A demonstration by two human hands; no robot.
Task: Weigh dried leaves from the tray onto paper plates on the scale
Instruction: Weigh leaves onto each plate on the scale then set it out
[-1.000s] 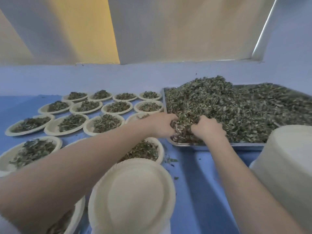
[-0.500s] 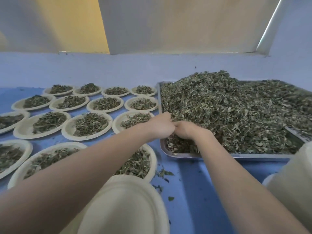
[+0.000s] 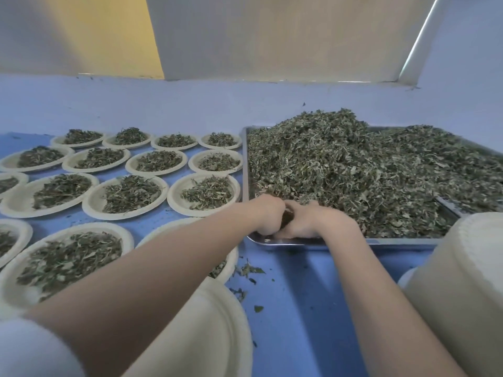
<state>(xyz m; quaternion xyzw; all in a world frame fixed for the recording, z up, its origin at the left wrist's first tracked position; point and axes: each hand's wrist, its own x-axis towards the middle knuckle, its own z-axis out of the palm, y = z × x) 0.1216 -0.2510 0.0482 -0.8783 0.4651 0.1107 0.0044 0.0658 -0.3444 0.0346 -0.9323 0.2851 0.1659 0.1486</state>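
Left hand (image 3: 268, 217): arm extended toward one o'clock, fingers curled downward. Right hand (image 3: 306, 221): arm extended toward eleven o'clock, fingers curled, knuckles touching the left hand's. Both forearms bare.

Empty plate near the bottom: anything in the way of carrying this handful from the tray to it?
Nothing visible blocks it. Both hands gather leaves at the tray near-left corner; only bare blue table with stray leaf bits lies before the empty plate.
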